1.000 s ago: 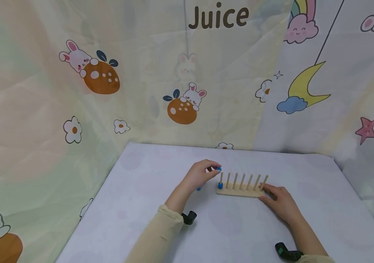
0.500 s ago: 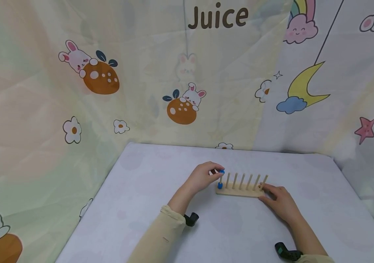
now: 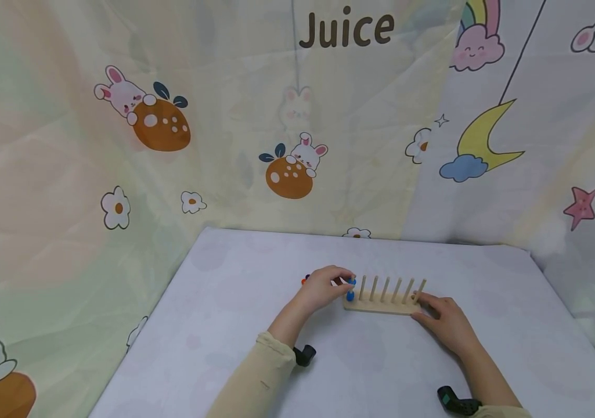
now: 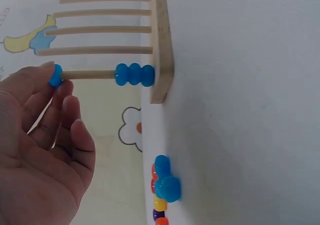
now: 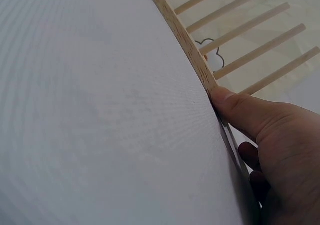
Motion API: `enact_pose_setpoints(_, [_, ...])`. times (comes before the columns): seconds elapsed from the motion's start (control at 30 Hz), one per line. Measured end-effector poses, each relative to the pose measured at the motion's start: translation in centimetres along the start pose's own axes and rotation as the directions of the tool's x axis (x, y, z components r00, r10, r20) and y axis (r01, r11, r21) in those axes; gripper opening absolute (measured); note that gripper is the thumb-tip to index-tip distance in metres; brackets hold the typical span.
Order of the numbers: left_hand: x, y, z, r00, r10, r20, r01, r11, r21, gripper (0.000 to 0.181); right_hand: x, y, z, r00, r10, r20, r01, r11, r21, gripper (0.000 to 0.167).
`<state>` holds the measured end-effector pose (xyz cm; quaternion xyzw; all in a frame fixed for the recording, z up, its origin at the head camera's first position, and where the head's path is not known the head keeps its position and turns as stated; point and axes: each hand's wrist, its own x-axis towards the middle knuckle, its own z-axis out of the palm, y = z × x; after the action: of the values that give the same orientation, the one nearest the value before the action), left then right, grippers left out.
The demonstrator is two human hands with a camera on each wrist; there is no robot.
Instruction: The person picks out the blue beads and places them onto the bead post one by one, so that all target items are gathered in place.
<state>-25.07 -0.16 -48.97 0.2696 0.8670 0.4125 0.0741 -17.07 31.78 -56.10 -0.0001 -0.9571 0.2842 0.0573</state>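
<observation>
A wooden pegboard [image 3: 381, 307] with a row of upright pegs stands on the table. My left hand [image 3: 322, 289] pinches a blue bead [image 4: 56, 75] between thumb and finger. That bead is around the upper part of the leftmost peg [image 4: 90, 74]. Lower on the same peg, three blue beads [image 4: 134, 74] sit stacked against the base. The other pegs carry no beads in view. At the opposite end, my right hand [image 3: 450, 324] grips the board's end, its thumb [image 5: 225, 96] against the edge of the base.
Loose blue beads [image 4: 170, 189] lie on the table beside red, yellow and purple ones [image 4: 159, 203]; in the head view my left hand mostly hides them. Printed cloth [image 3: 234, 116] hangs behind the white table [image 3: 370, 371]. Each wrist wears a black device [image 3: 456, 400].
My left hand has moved slightly right and then down, bringing the blue bead from beside the leftmost peg's tip onto that peg. My right hand has kept its place on the board.
</observation>
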Motion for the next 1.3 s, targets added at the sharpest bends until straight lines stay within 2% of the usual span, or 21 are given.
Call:
enact_pose_setpoints(0.33, [-0.1, -1.5, 1.3, 0.999, -0.036, 0.014, 0.036, 0.999, 0.016, 0.027, 0.0, 0.0, -0.1, 1.0, -0.003, 0.002, 0.003, 1.0, -0.001, 0.063])
enact_pose_setpoints(0.53, [0.0, -2.1, 1.7, 0.998, -0.053, 0.04, 0.05, 0.995, 0.085, 0.028, -0.1, 0.0, 0.1, 1.0, 0.006, 0.012, -0.006, 1.0, 0.006, 0.065])
enact_pose_setpoints(0.63, [-0.1, -2.2, 1.9, 0.997, -0.07, 0.043, 0.066, 0.994, 0.092, 0.029, 0.0, 0.1, 0.1, 1.0, 0.003, 0.01, -0.003, 1.0, 0.001, 0.064])
enact_pose_setpoints(1.07, [-0.6, -2.1, 2.0, 0.992, -0.108, 0.063, 0.105, 0.993, 0.059, 0.03, -0.1, 0.0, -0.1, 1.0, 0.002, 0.013, -0.002, 1.0, -0.003, 0.064])
enact_pose_setpoints(1.3, [-1.0, -2.8, 1.6, 0.993, -0.114, 0.029, 0.113, 0.992, 0.049, 0.026, 0.0, 0.0, -0.1, 1.0, -0.017, -0.002, 0.017, 1.0, 0.005, 0.062])
